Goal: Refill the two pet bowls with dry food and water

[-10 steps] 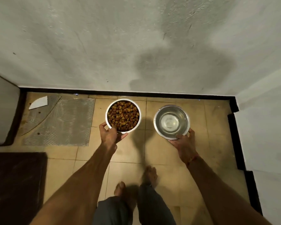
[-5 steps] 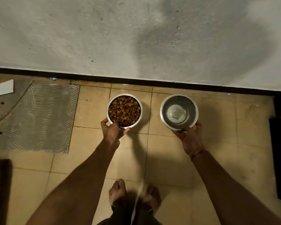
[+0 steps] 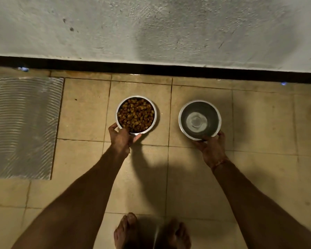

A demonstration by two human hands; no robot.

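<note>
Left of the fingers: ribbed grey mat (image 3: 23,126) on tiled floor (image 3: 259,123), wall (image 3: 151,24) beyond. Left hand (image 3: 119,139) grips kibble-filled bowl (image 3: 135,115); right hand (image 3: 213,150) grips water bowl (image 3: 199,120), both near-rim.

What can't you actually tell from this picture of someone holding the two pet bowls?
Head view, the only one:
- Whether the food bowl and water bowl touch the floor: seen from straight above.
- Water depth: too clear.
- Left hand and right hand fingers: partly hidden under the rims.
- Grey ridged mat: cut off by the left edge.
</note>
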